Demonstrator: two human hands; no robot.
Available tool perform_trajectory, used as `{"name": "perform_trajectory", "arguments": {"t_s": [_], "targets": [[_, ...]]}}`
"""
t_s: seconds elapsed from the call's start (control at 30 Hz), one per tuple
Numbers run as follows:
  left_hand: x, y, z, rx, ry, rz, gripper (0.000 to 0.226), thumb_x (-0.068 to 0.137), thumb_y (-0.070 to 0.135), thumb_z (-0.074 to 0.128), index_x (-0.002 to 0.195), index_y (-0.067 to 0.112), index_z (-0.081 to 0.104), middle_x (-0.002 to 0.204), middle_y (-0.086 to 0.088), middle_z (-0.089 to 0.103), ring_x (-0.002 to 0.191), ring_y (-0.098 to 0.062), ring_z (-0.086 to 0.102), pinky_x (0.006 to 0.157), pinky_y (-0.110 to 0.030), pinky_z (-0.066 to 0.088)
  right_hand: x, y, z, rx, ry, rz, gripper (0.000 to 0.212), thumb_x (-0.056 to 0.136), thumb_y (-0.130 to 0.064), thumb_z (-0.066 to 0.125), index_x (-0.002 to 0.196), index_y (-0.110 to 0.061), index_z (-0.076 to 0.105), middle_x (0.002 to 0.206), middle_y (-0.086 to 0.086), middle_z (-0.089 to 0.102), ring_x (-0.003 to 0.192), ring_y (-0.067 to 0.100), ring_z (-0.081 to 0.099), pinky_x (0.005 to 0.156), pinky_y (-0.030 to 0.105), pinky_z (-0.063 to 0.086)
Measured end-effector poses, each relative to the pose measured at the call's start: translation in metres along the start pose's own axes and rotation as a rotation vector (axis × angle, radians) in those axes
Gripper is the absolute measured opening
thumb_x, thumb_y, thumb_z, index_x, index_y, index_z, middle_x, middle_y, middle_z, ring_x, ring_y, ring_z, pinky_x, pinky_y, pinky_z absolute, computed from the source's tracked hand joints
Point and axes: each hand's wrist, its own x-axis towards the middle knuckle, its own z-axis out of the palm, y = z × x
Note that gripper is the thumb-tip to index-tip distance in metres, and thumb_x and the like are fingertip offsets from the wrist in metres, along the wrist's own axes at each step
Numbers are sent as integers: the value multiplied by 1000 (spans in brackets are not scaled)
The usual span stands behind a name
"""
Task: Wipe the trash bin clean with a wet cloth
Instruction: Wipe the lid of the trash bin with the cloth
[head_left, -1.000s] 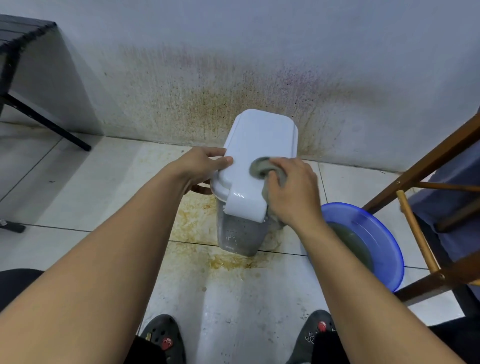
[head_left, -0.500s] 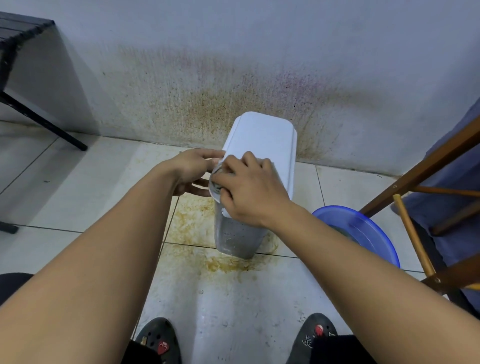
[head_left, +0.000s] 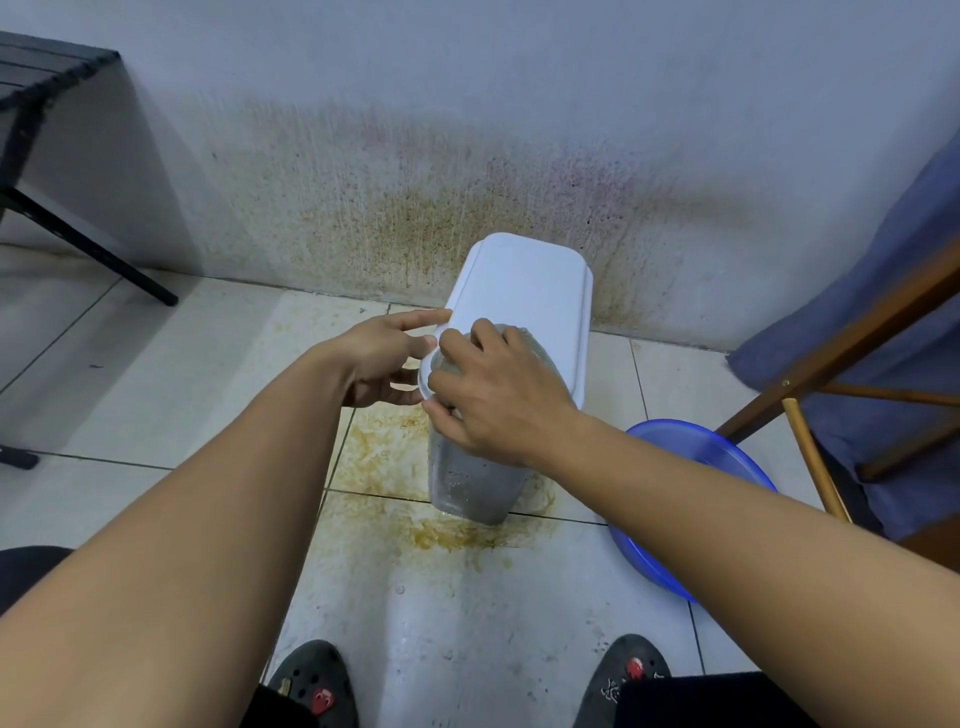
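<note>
Since a second ago, right hand (head_left: 498, 400) slid the cloth (head_left: 522, 340) from the right side of the lid (head_left: 530, 286) to its near-left corner, just beside left hand (head_left: 382, 358). Right fingers were curled over the cloth, pressing it down. Left fingers were spread, tips touching the lid edge, steadying. The trash bin (head_left: 467, 483) stood directly under both hands. Lid front probably done; grey body below the right hand looked unwiped.

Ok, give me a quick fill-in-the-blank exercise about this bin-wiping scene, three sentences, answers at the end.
1. The right hand presses a grey cloth onto the trash bin's ____ lid.
2. The basin on the floor beside the trash bin is ____.
3. Right behind the trash bin stands a stained ____.
Missing words: white; blue; wall.
</note>
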Motion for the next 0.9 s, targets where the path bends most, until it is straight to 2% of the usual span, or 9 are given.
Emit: {"name": "perform_trajectory", "arguments": {"t_s": [0.23,0.37,0.47,0.57,0.63,0.73,0.83,0.9], "targets": [[1,0,1,22,3,-6,53,102,-1,50,125,42,72,110,-4,75,89,-25,63,72,-37,63,6,-7,-3,-68,-84,87,36,92,-47,46,108,-23,68,127,7,53,108,32,45,77,48,38],[2,-1,3,42,31,13,55,103,-2,42,125,40,70,93,1,74,79,-24,62,66,-36,61,24,-12,-6,-66,-185,197,38,95,-51,40,115,-27,63,138,6,42,119,31,37,86,50,36],[2,-2,1,34,26,20,56,103,-2,40,125,39,71,84,2,70,70,-21,61,63,-35,60,19,-9,-4,3,-131,162,34,96,-48,41,109,-28,64,132,6,46,113,30,40,83,46,35],[0,-1,0,21,7,12,48,104,3,48,124,39,72,96,-3,73,80,-24,61,66,-35,61,2,-1,-3,121,-11,102,26,93,-43,52,93,-23,70,110,7,56,96,29,46,72,40,32],[-1,0,1,14,-3,9,43,105,7,52,125,39,72,103,-6,75,85,-26,64,71,-37,62,-10,5,-2,174,36,114,27,92,-41,53,87,-21,71,97,5,53,88,27,44,69,39,35],[-1,-1,3,3,-8,3,42,106,8,52,127,39,71,108,-8,76,87,-27,65,75,-39,62,-18,8,-5,283,41,195,30,93,-44,50,88,-24,71,93,-1,47,88,21,41,73,38,39],[0,-3,6,-12,-2,-2,41,107,10,51,129,39,69,107,-7,73,88,-27,63,75,-39,60,-24,16,-3,469,70,367,26,95,-44,50,97,-27,71,97,-4,47,93,19,44,78,37,43],[0,-4,6,-15,4,1,41,107,11,50,130,39,69,105,-6,72,86,-26,61,75,-39,59,-32,29,2,487,106,466,28,97,-42,48,105,-28,71,101,-3,48,97,22,46,83,39,45]]}}
